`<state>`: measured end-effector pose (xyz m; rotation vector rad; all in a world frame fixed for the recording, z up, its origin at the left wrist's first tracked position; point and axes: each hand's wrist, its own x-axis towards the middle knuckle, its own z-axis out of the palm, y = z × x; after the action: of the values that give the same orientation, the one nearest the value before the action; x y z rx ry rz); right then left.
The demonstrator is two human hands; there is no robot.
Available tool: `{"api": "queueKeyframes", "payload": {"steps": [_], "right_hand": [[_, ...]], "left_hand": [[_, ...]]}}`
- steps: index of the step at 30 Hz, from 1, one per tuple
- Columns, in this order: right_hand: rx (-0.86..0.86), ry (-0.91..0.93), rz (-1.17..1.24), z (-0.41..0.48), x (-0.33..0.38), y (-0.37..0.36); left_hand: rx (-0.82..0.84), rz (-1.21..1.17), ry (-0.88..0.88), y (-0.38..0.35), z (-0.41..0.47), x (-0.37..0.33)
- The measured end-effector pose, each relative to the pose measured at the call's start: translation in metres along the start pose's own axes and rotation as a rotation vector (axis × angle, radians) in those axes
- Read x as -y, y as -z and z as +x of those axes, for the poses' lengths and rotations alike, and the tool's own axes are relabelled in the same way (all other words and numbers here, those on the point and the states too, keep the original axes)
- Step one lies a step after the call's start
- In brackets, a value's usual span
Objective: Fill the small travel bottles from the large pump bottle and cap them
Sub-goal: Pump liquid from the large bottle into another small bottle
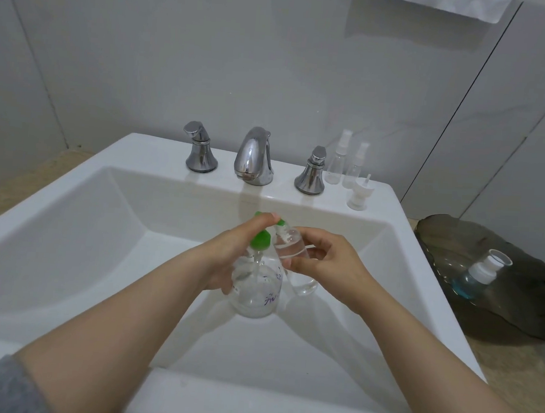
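Over the sink basin my left hand (229, 248) grips the large clear pump bottle (255, 289), a finger lying on top of its green pump head (260, 239). My right hand (328, 262) holds a small clear travel bottle (289, 244), tilted, its open neck touching the green spout. Some clear liquid sits in the small bottle. Two capped, clear spray bottles (338, 165) (355, 171) stand on the sink ledge at the back right. A loose white spray cap (359, 194) lies in front of them.
A chrome faucet (254, 156) with two handles (200, 151) (312, 175) lines the back of the white sink (136, 203). To the right, a dark glass tray (523, 288) carries a small bottle of blue liquid (477, 275). A white towel (440, 2) hangs above.
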<state>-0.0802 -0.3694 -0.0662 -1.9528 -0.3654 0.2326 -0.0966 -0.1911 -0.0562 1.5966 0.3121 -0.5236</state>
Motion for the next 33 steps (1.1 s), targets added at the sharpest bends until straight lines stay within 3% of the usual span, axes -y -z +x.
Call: {"api": "queueKeyframes", "payload": {"steps": [33], "right_hand": [[0.000, -0.009, -0.006, 0.0015, -0.0032, 0.0000]], "left_hand": [[0.000, 0.009, 0.002, 0.0036, 0.0045, 0.0025]]}}
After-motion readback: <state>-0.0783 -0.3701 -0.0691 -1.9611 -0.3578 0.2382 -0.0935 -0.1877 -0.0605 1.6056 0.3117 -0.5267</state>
